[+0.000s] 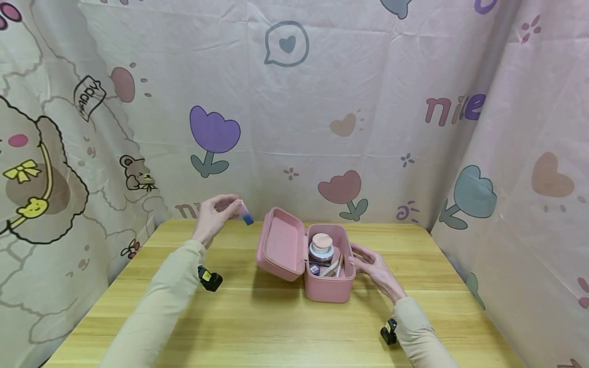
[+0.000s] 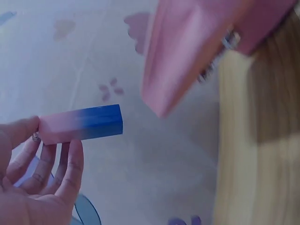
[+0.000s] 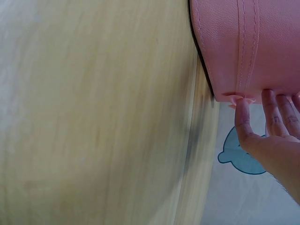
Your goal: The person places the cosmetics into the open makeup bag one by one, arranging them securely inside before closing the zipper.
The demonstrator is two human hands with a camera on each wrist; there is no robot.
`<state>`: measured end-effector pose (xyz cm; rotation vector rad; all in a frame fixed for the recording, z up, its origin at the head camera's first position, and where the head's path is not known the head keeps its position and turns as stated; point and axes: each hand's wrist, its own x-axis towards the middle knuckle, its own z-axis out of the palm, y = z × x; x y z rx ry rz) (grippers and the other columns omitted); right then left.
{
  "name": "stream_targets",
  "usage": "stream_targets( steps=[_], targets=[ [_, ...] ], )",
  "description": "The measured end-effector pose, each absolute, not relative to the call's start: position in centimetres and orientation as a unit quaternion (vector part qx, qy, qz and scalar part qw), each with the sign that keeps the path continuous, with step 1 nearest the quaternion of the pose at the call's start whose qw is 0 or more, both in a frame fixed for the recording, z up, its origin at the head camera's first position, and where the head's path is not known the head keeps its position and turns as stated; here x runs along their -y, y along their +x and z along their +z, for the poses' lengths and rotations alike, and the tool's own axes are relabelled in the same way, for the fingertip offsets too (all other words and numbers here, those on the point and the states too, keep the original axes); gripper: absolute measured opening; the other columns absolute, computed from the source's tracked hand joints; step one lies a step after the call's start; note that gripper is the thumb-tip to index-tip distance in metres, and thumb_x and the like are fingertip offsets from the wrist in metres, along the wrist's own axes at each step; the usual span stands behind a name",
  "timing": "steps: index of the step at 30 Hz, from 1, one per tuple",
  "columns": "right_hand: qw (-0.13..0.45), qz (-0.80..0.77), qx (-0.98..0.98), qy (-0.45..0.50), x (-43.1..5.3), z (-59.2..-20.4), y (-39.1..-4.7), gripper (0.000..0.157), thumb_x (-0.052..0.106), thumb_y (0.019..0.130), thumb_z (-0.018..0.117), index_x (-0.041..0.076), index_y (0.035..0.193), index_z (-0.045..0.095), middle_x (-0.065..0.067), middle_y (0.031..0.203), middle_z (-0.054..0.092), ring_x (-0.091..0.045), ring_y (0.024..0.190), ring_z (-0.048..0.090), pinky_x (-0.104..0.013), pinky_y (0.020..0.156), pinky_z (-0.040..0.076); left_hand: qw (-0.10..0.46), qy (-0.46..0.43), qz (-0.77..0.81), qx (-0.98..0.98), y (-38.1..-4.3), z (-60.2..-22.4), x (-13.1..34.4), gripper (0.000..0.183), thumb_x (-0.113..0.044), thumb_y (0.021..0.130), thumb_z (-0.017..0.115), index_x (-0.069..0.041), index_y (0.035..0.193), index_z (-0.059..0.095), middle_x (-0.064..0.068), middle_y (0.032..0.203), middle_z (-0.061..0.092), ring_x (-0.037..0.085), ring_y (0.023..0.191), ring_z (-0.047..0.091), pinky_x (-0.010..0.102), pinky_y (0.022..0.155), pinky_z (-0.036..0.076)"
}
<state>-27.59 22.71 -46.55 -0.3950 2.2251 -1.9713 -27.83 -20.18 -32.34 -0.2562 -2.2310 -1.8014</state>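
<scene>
My left hand (image 1: 216,217) is raised over the back left of the table. It pinches one end of a small square lipstick tube (image 2: 82,124) that fades from pink to blue, blue end pointing away from the fingers. To the right of it stands a pink cosmetic case (image 1: 328,290), its lid (image 1: 284,240) swung out to the left. Inside the case are a white jar (image 1: 321,250) with a pale pink top and several slim tubes. My right hand (image 1: 375,268) rests against the case's right side, thumb and extended fingers touching it near the rim.
The case stands on a light wooden table (image 1: 276,332). A printed curtain (image 1: 294,153) hangs behind the table and on both sides. Each wrist wears a small black camera, one on the left (image 1: 210,279) and one on the right (image 1: 389,331).
</scene>
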Motion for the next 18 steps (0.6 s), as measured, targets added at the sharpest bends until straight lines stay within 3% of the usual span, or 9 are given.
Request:
stream_targets(
  steps=[3,9,18],
  targets=[
    [0.071,-0.654,-0.741,-0.133,-22.7,-46.5,-27.6,0.065,0.015,0.100,0.059,-0.006,0.154,0.031,-0.028,0.159,0.033,-0.047,0.143,0.039,-0.025,0.093,0.056,0.123,-0.095,-0.632,0.759,-27.7,-31.8,18.9,0.043,-0.018,0.098,0.066,0.009,0.131,0.058,0.001,0.108,0.071,-0.001,0.088,0.068,0.028,0.089,0.060],
    [0.072,-0.655,-0.741,-0.133,-22.7,-46.6,-27.6,0.064,0.015,0.100,0.059,-0.006,0.154,0.031,-0.028,0.159,0.032,-0.047,0.143,0.039,-0.025,0.093,0.056,0.098,-0.111,-0.627,0.765,-27.3,-31.1,16.1,0.040,-0.013,0.096,0.068,0.007,0.129,0.061,0.026,0.129,0.066,0.003,0.092,0.069,0.030,0.093,0.059],
    [0.070,-0.658,-0.738,-0.134,-22.7,-46.6,-27.6,0.065,0.014,0.100,0.060,-0.006,0.154,0.031,-0.029,0.159,0.032,-0.047,0.142,0.041,-0.027,0.093,0.057,0.079,-0.138,-0.622,0.767,-27.2,-31.1,12.1,0.035,-0.011,0.093,0.072,0.006,0.123,0.067,0.025,0.123,0.069,0.014,0.097,0.071,0.032,0.093,0.060]
  ],
)
